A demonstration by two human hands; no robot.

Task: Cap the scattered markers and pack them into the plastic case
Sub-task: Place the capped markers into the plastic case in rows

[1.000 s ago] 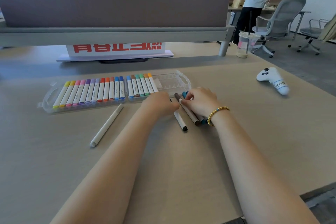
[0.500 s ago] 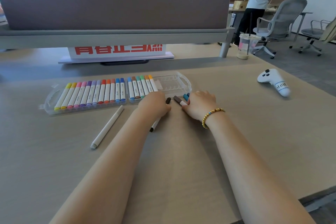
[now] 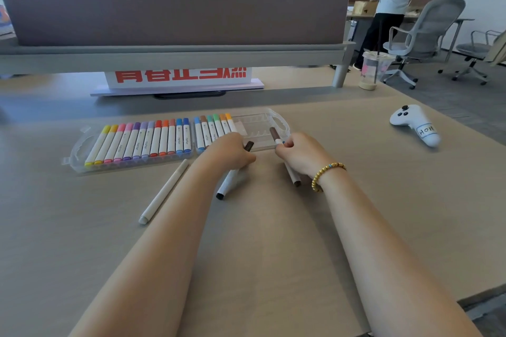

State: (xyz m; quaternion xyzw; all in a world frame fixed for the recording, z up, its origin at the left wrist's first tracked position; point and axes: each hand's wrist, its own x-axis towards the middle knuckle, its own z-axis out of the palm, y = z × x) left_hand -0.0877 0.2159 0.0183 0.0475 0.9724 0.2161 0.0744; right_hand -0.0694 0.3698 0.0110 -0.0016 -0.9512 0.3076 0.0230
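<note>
Each of the two hands is clamped on one marker, the left hand [image 3: 230, 152] on a black-capped marker [image 3: 232, 176] and the right hand [image 3: 299, 154] on a brown-capped marker [image 3: 282, 156], both angled toward the free slots at the right end of the plastic case [image 3: 262, 128] on the counter [image 3: 356, 200], probably for slotting in.

Red sign [image 3: 180, 76] lettering cut off (by the shelf [image 3: 175, 57]).

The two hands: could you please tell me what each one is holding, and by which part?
The left hand grips a black-capped marker around its upper barrel. The right hand grips a brown-capped marker mid-barrel, just below its upper cap.
</note>
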